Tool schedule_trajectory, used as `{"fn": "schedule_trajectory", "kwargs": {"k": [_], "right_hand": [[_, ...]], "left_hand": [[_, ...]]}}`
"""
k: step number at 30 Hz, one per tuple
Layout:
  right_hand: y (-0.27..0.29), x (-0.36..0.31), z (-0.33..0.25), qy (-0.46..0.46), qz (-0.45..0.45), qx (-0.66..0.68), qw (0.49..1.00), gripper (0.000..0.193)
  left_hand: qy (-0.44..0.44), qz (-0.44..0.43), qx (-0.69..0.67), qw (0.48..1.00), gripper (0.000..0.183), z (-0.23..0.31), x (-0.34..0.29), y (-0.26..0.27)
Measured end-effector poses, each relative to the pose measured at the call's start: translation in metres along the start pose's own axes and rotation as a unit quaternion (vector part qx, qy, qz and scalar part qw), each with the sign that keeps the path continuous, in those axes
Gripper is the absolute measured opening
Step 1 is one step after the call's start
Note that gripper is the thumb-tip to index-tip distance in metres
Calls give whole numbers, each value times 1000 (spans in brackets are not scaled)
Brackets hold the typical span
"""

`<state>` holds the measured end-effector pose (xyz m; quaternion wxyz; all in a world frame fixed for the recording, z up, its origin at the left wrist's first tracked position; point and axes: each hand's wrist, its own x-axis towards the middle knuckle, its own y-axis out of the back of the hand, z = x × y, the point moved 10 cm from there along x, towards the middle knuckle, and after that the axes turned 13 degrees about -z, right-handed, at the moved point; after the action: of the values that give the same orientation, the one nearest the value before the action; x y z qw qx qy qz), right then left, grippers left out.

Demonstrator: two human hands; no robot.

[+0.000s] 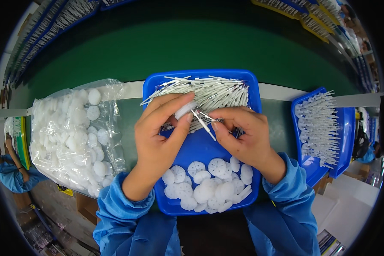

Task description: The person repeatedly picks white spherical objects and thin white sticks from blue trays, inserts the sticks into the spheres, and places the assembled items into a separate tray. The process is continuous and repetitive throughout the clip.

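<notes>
My left hand (pixel 164 128) pinches a white plastic disc (pixel 184 110) between thumb and fingers, above a blue tray (pixel 187 147). From the disc's right side a thin white stick (pixel 205 126) slants down to the right. My right hand (pixel 243 132) is closed in a pinch on another thin stick (pixel 208 117), whose tip reaches toward the disc. Whether that tip touches the disc I cannot tell. Behind my hands, a heap of white sticks (pixel 219 91) fills the tray's far part. Loose white discs (pixel 209 190) with small holes lie in its near part.
At left lies a clear plastic bag (pixel 72 136) full of white discs. A blue tray (pixel 313 168) at right holds rows of sticks fitted to discs. Beyond the grey table edge runs a green surface (pixel 179 47). Another person's blue sleeve (pixel 15 177) shows at far left.
</notes>
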<state>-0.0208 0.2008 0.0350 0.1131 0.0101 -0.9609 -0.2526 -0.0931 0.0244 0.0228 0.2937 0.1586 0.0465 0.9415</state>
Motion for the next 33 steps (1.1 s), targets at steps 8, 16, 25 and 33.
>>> {"fn": "schedule_trajectory", "kwargs": {"k": [8,16,25,33], "right_hand": [[-3,-2,14,-69,-12,62,996,21],[-6,1,7,-39,20,9,999,20],[-11,1,22,-65,-28,60,996,8],[5,-2,-10,29,56,-199,978,11]], "left_hand": [[23,-11,-1,1000,42,-6,1,-4],[30,-9,70,997,40,2,1,-3],[-22,-67,217,974,47,19,5,-13],[-15,-80,287,954,47,29,-1,-30]]}}
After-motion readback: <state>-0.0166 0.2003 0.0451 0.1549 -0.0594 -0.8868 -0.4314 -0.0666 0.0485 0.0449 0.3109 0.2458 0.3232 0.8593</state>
